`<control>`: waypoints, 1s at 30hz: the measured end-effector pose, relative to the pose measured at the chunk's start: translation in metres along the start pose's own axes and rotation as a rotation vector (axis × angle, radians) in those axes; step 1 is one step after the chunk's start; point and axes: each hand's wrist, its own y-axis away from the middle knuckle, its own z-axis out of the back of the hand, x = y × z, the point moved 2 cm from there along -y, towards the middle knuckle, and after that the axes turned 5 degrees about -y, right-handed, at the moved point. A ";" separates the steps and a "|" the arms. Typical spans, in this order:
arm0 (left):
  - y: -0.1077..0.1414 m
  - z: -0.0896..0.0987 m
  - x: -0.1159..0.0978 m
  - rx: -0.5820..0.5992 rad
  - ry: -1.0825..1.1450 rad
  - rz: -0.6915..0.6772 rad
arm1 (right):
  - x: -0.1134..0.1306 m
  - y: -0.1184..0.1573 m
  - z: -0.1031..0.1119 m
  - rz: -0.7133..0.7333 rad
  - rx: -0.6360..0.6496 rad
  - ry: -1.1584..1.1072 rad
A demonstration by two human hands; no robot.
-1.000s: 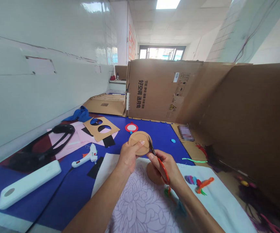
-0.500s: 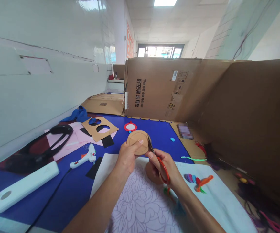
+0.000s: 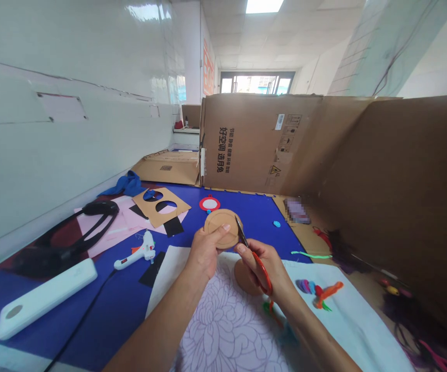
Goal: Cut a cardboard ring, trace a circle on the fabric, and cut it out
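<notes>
The left hand grips a round tan cardboard disc, its thumb pressed on the upper face and its fingers curled out of sight behind. The right hand closes narrowly around a pair of red-handled scissors with dark blades, and their tips meet the disc's right rim just beside the left thumb. Both hands hang above the far edge of a white cloth printed with a lilac chrysanthemum. Good work here would seem to call for turning the disc into the blades rather than swinging the scissors (short snips tend to leave a cleaner rim on card). A second round tan piece lies on the cloth under the right hand. Beyond the cloth, on a blue foam mat, a red-rimmed ring sits near a cardboard sheet with round holes, and a white glue gun lies off to the left.
</notes>
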 end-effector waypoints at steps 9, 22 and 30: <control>-0.001 0.001 0.000 -0.012 0.008 0.010 | 0.006 0.001 0.001 0.011 -0.025 0.033; -0.003 0.003 -0.001 -0.023 0.005 -0.015 | 0.005 -0.001 0.002 -0.008 0.001 0.042; -0.005 0.006 0.001 -0.002 -0.051 -0.030 | 0.005 -0.002 0.004 0.028 0.014 0.035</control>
